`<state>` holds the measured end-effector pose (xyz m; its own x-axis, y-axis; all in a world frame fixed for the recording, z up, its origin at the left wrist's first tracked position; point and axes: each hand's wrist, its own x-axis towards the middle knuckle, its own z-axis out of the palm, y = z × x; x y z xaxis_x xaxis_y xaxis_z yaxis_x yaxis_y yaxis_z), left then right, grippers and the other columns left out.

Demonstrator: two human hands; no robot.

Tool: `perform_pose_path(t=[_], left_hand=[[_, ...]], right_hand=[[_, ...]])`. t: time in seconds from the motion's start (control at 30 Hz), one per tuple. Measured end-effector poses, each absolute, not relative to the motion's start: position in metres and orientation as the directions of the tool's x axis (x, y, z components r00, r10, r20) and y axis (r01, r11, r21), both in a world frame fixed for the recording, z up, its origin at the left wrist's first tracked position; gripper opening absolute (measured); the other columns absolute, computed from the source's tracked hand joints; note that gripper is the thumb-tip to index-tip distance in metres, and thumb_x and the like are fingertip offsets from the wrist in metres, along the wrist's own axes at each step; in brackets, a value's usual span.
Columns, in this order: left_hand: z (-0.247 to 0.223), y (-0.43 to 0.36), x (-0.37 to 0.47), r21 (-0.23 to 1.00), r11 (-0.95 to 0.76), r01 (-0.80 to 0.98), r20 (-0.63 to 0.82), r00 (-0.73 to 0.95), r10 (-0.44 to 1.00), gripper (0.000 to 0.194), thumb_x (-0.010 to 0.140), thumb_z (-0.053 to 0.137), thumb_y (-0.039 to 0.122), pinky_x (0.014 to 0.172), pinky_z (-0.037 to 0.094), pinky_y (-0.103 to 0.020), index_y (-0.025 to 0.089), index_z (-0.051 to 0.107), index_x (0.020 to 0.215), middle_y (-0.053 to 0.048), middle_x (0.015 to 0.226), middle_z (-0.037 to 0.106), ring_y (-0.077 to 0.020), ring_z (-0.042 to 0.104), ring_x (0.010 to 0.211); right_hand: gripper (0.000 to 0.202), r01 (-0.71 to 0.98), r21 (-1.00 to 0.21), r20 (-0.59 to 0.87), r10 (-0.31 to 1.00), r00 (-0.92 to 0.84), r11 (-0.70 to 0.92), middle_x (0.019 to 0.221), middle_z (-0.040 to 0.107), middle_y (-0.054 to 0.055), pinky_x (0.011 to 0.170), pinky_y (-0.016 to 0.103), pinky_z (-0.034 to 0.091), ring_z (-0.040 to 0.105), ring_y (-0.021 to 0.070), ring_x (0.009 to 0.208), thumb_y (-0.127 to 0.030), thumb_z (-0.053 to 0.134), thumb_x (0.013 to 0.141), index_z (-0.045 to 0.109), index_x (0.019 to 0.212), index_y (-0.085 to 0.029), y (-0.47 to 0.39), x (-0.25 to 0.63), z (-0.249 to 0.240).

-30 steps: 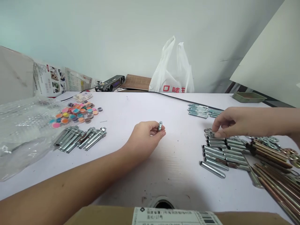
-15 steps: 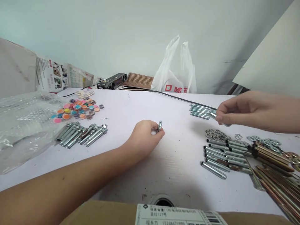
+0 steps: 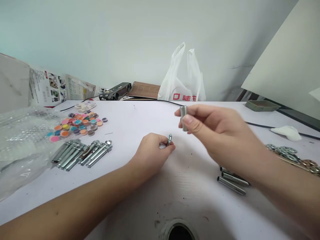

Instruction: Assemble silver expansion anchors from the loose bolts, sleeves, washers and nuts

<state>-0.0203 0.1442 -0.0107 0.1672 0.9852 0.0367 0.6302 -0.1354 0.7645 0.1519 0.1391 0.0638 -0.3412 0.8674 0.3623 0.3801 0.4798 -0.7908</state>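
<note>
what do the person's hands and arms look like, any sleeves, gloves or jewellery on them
Both are bare. The left hand and its forearm show no sleeve, glove, ring, watch or band as far as the picture's lower edge. The right hand is also ungloved and ringless, with short, unpainted nails, and its forearm is uncovered to the frame's edge. No markings or cables show on either arm.

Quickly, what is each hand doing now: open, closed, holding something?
Left hand: closed on a small bolt.
Right hand: closed on a metal sleeve.
</note>
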Motion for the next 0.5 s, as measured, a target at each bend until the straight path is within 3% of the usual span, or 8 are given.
perform_pose_path(t=[0.1, 0.27, 0.5], left_hand=[[-0.01, 0.147, -0.022, 0.779, -0.138, 0.612, 0.023, 0.192, 0.981, 0.027, 0.077, 0.054, 0.04, 0.055, 0.031, -0.024, 0.017, 0.066, 0.069, 0.002, 0.058, 0.05, -0.0106, 0.04, 0.056], [-0.008, 0.149, -0.022, 0.767, -0.139, 0.626, 0.001, 0.215, 0.977, 0.03, 0.077, 0.053, 0.042, 0.052, 0.027, -0.024, 0.016, 0.065, 0.067, 0.002, 0.056, 0.041, -0.0097, 0.033, 0.054], [-0.009, 0.149, -0.022, 0.759, -0.149, 0.633, 0.017, 0.21, 0.977, 0.03, 0.077, 0.053, 0.042, 0.051, 0.027, -0.024, 0.017, 0.067, 0.069, 0.002, 0.056, 0.042, -0.0101, 0.033, 0.054]], right_hand=[[0.02, 0.266, -0.853, 0.355, 0.873, -0.335, 0.449, 0.093, 0.063, 0.001, 0.07, 0.018, 0.046, 0.057, 0.0089, 0.084, -0.033, 0.054, 0.089, 0.062, 0.094, -0.016, 0.146, 0.14, 0.042], [0.02, 0.254, -0.872, 0.31, 0.873, -0.376, 0.419, 0.098, 0.063, 0.003, 0.079, 0.022, 0.049, 0.059, 0.0118, 0.092, -0.029, 0.056, 0.087, 0.062, 0.1, -0.015, 0.153, 0.141, 0.025], [0.019, 0.31, -0.79, 0.404, 0.829, -0.386, 0.529, 0.102, 0.064, 0.001, 0.078, 0.023, 0.049, 0.06, 0.0116, 0.093, -0.025, 0.055, 0.087, 0.064, 0.102, -0.018, 0.157, 0.145, 0.024]])
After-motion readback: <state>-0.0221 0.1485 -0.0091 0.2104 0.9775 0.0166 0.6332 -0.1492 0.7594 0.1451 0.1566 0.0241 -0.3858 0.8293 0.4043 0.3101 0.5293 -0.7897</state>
